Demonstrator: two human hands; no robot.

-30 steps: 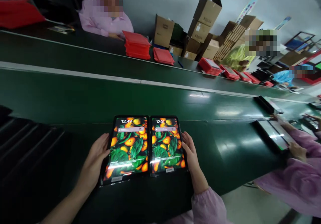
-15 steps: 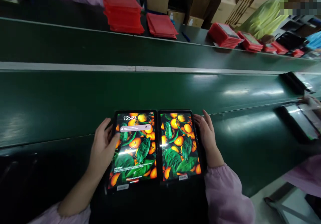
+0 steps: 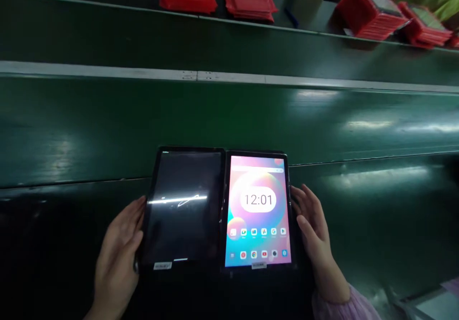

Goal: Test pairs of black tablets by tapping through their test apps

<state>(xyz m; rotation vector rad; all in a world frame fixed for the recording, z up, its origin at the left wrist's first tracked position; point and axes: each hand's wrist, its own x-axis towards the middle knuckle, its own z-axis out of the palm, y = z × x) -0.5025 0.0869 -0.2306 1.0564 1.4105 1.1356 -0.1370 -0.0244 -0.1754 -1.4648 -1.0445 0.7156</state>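
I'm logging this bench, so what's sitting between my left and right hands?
In the head view, side by side: a dark-screened tablet nearest the left hand, then a lit tablet showing 12:01 nearest the right hand.

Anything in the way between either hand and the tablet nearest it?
Nothing visible. The left hand is at the left edge of the dark-screened tablet, the right hand at the right edge of the lit tablet; no object shows between. Exact contact is hard to tell.
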